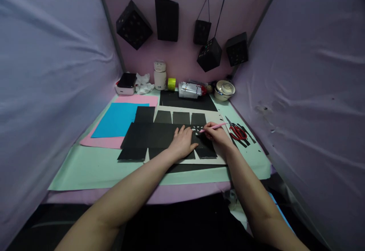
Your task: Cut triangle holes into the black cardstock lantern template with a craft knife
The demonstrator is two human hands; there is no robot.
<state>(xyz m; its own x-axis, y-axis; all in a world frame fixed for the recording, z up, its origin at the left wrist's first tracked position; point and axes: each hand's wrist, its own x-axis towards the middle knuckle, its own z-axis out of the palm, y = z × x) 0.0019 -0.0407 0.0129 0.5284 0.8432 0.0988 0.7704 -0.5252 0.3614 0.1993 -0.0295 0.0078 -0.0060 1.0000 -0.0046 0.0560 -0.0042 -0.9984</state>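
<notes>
A black card sheet [159, 136], cut with flaps along both long edges like an unfolded box, lies on a white board [221, 154]. My left hand [182, 142] rests flat on the card, fingers spread, left of a group of small cut-out shapes [197, 130] where white shows through. In my right hand [215, 134] is a slim pink craft knife [218, 126], held like a pen. Its tip is at the cut-outs; the blade is too small to make out.
Red-handled scissors [238, 133] and black paper strips [244, 143] lie right. Blue paper [118, 120] overlaps pink paper [107, 142] at left. A jar [160, 79], yellow tape [171, 84] and a lidded bowl [224, 90] stand behind. Black boxes [167, 20] hang above.
</notes>
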